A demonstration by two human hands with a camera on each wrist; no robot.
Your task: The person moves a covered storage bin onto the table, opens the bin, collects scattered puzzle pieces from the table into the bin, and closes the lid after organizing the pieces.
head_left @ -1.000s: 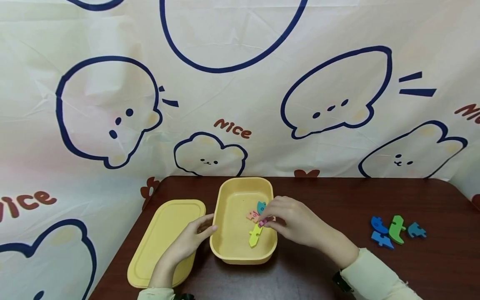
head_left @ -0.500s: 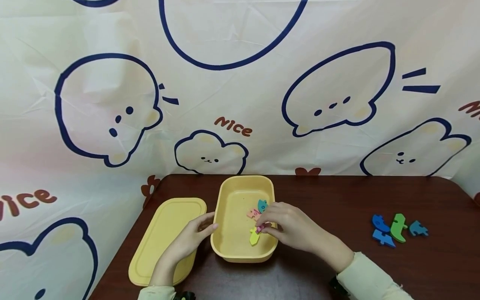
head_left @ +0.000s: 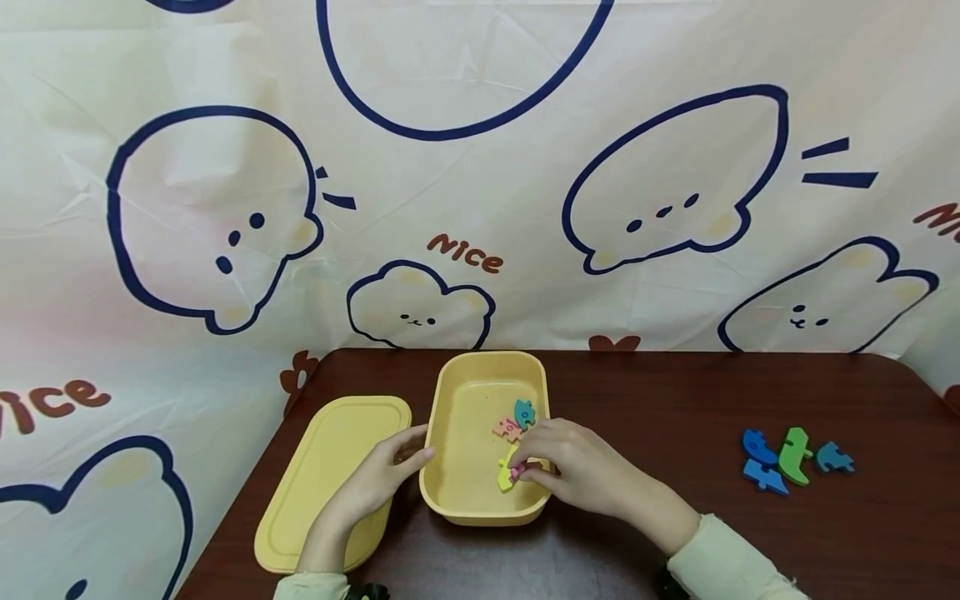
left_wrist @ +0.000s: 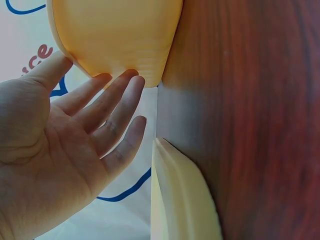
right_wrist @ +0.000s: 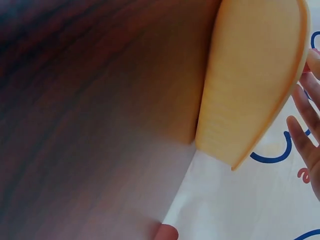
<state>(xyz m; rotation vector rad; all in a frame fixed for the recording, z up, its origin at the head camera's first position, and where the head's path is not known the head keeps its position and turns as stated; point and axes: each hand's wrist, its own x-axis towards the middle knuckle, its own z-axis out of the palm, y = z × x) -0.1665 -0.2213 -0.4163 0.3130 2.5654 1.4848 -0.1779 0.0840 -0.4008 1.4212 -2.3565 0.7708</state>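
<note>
By the lid [head_left: 330, 458], the left hand [head_left: 378, 475] touches the box [head_left: 459, 450], fingers apart; inside it, seemingly against a yellow piece [head_left: 504, 480], a pink piece [head_left: 517, 472] is pinched by the right hand [head_left: 573, 462]; a green piece [head_left: 792, 458] lies farther right.

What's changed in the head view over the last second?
Right hand, pinching the magenta piece, moved toward the near end of the box, over the yellow piece. Nothing newly grasped or released. Left hand, box and lid stayed put.
</note>
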